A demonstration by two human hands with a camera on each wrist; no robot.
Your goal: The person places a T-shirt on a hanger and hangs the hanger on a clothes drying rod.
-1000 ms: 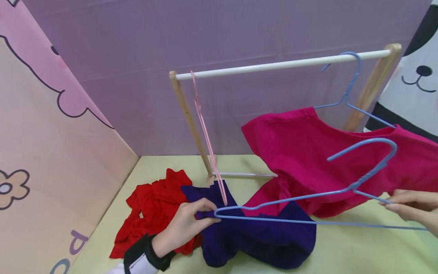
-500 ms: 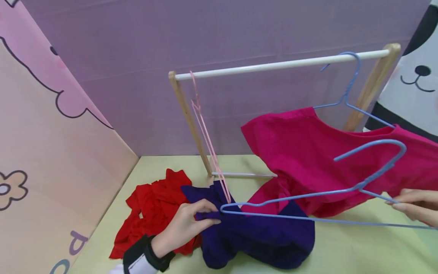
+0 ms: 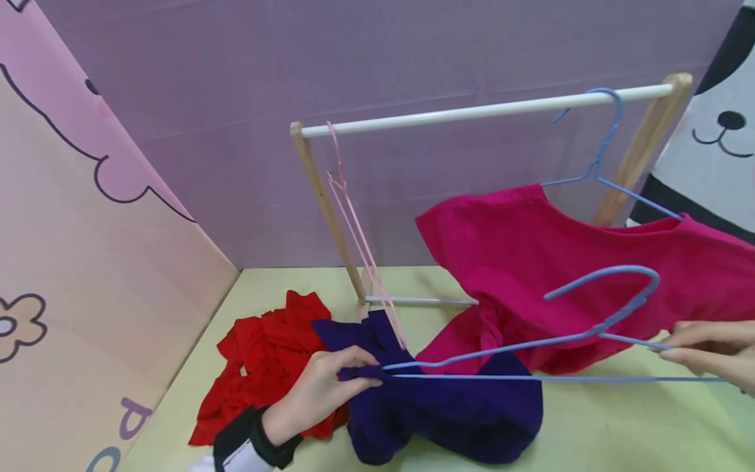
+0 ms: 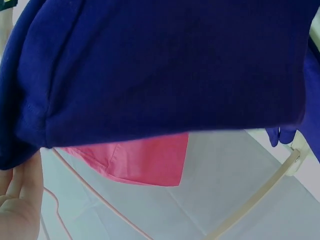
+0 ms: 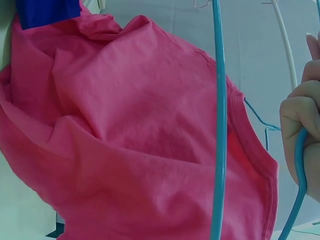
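Observation:
In the head view my left hand point(image 3: 321, 390) pinches the edge of a dark blue garment point(image 3: 448, 416) that lies bunched on the table. My right hand point(image 3: 710, 347) grips a blue wire hanger point(image 3: 548, 341) by its right shoulder, hook up. The hanger's left end meets the cloth edge at my left fingertips; its rounded tip is hidden, apparently by the cloth. Dark blue fabric point(image 4: 165, 75) fills the top of the left wrist view, with my left fingers point(image 4: 25, 182) at its lower left edge. In the right wrist view, curled fingers point(image 5: 302, 115) hold the hanger wire point(image 5: 219, 125).
A rack with a white rail point(image 3: 460, 117) and wooden posts stands behind. From it hang a bare pink hanger point(image 3: 354, 216) at left and another blue hanger point(image 3: 604, 147) with a magenta shirt point(image 3: 560, 255) at right. A crumpled red garment point(image 3: 265, 347) lies at left.
The held hanger shifts slightly right, then back left and lower, until its left tip disappears at the dark blue cloth's edge. My left hand barely moves. The pink hanger's lower end swings right.

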